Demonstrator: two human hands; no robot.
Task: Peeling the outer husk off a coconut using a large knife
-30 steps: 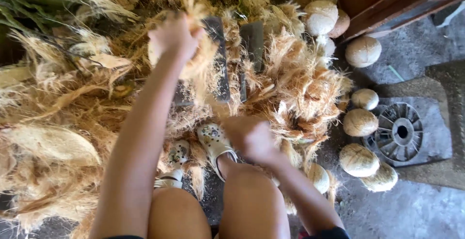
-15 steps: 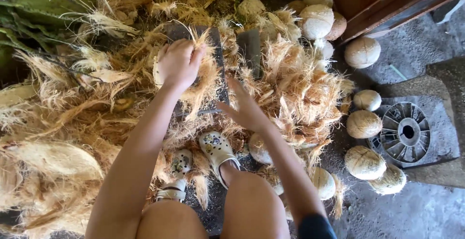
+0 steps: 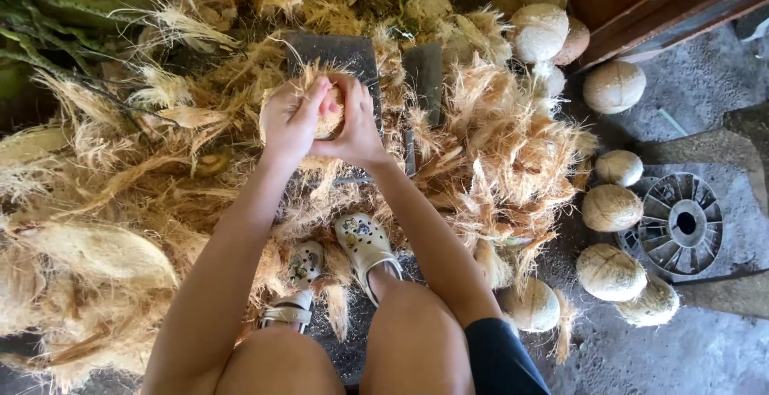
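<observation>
Coconut (image 3: pixel 330 118): clutched between both hands, fibres sticking out above the fingers, held over a dark upright blade (image 3: pixel 340 54).
Left hand (image 3: pixel 290 122): clamped on the coconut's left side, fingers curled over the top.
Right hand (image 3: pixel 352 126): clamped on the right side, pressed against the left hand.
Husk (image 3: pixel 104 203): heaped to the left of the hands and below them, more piled to the right.
Clogs (image 3: pixel 364 243): below the hands, among fibres.
Husked coconuts (image 3: pixel 613 207): well right of the hands, beside a round metal disc (image 3: pixel 681 223).
</observation>
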